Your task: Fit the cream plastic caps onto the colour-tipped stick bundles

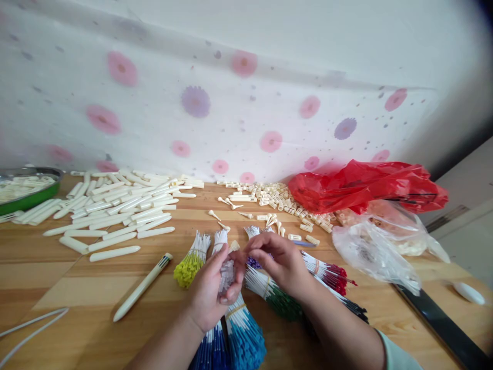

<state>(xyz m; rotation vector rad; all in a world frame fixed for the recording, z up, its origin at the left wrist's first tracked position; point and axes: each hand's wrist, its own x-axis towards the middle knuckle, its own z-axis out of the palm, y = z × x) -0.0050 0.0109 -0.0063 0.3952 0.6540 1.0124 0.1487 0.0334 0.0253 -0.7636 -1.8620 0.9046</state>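
Note:
My left hand [211, 293] grips a small clear plastic pen part [227, 275] over the wooden table [77, 288]. My right hand [275, 262] meets it from the right, fingertips pinched at the top of that part on something too small to make out. Beneath both hands lie bundles of pen refills: yellow-tipped [189, 264], blue [243, 336], green [278, 300], red [331, 273] and black [352, 307]. An assembled cream pen [142, 287] lies to the left of my hands.
A heap of cream pen barrels [115, 208] covers the back left, beside a green-rimmed tray [26, 187]. Small cream caps [277, 198] are scattered at the back centre. A red plastic bag [365, 185] and a clear bag [377, 244] sit at right. A floral cloth [231, 103] hangs behind.

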